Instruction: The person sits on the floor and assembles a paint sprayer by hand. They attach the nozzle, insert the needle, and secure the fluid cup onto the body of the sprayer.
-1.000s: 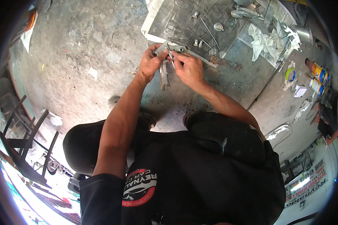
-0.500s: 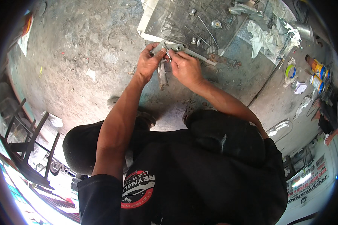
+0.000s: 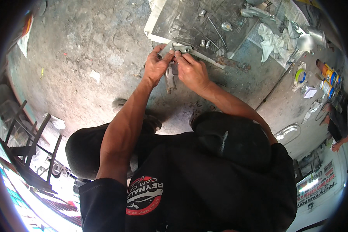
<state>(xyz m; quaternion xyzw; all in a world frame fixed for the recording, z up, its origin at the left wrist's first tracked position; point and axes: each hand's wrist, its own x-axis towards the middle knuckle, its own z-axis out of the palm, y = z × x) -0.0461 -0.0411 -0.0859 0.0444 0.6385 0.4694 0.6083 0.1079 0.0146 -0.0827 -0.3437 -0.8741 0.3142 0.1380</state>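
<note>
Grey metal part (image 3: 180, 46) held at newspaper's (image 3: 189, 31) near edge, left hand (image 3: 156, 67) gripping it. Right hand (image 3: 192, 72) has fingers bunched against it; cannot tell what, if anything, they pinch. Rods (image 3: 217, 33), fittings (image 3: 202, 42), round cap (image 3: 227, 26) lie on newspaper beyond.

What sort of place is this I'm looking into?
Probably a repair workshop: small metal fittings and thin rods lie on spread newspaper over a stained, rough floor, and the left hand holds a grey metal part.
</note>
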